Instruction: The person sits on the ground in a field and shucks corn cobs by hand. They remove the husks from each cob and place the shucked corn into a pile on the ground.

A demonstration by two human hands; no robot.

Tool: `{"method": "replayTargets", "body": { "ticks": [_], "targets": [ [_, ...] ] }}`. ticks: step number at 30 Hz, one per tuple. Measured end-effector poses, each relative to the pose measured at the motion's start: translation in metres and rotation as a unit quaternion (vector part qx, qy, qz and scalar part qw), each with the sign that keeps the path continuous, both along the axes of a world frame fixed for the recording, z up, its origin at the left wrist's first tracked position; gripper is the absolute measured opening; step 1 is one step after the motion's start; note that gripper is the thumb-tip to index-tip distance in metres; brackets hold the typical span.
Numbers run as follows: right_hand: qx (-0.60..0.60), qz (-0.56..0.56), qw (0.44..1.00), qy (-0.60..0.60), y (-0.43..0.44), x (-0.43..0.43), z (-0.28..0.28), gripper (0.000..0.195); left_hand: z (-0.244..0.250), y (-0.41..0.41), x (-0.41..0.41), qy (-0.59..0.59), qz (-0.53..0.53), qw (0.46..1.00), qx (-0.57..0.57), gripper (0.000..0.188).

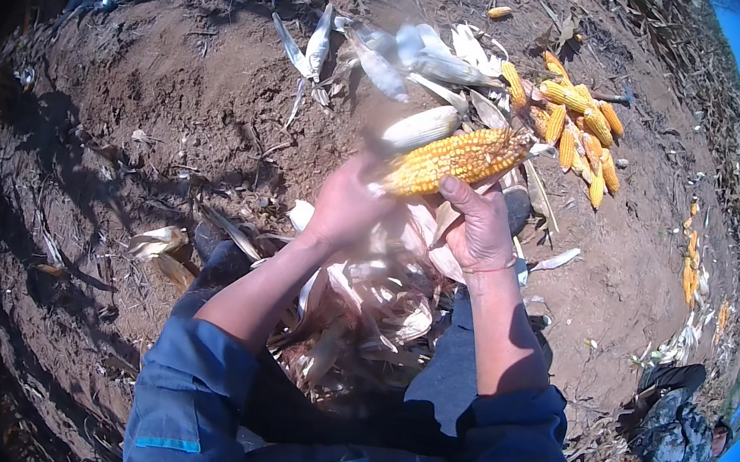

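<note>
A yellow ear of corn (456,162) lies across both my hands, its kernels bare and dry silk at its right tip. My left hand (355,197), somewhat blurred, is closed around the stalk end. My right hand (479,224) grips the ear from below, thumb on the kernels, with pale husk leaves hanging under the palm. Just beyond the ear is another ear still in its pale husk (423,128). Loose corn husks (382,296) are heaped between my legs.
A pile of husked corn ears (583,129) lies on the soil at the upper right, beside scattered husks (434,61). One ear (500,12) lies apart, farther off. More ears (690,270) form a row at far right, near another person (677,429) in camouflage clothing.
</note>
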State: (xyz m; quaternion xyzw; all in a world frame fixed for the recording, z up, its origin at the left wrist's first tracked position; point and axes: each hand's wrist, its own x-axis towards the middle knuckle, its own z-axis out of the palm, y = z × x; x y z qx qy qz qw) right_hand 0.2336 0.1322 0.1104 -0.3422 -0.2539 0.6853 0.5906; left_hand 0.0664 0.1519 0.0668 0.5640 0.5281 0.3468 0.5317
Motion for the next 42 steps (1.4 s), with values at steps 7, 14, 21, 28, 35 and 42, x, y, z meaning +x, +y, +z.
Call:
{"method": "replayTargets", "body": {
  "ticks": [7,14,21,28,35,42],
  "targets": [
    [-0.088,-0.032,0.940,-0.328,0.006,0.003,-0.032,0.054,0.010,0.013,-0.008,0.001,0.021,0.986,-0.164,0.067],
    [-0.084,-0.081,0.985,-0.126,-0.004,-0.016,-0.037,0.034,-0.003,-0.025,0.007,0.096,-0.052,0.994,-0.026,0.048],
    [-0.018,0.116,0.823,-0.556,-0.001,-0.005,-0.028,0.053,0.000,-0.040,0.003,0.324,-0.398,0.846,0.145,0.022],
    [-0.136,0.177,0.850,-0.477,0.005,0.028,-0.093,0.042,-0.026,-0.110,0.008,0.354,-0.556,0.694,0.290,0.042],
    [-0.112,-0.188,0.976,-0.011,0.032,0.091,-0.035,0.031,-0.020,-0.088,0.007,0.428,-0.539,0.688,0.231,0.057],
    [-0.155,-0.204,0.934,-0.250,-0.001,0.113,-0.026,0.020,-0.011,-0.075,-0.008,0.408,-0.506,0.755,0.080,0.054]
  ]
}}
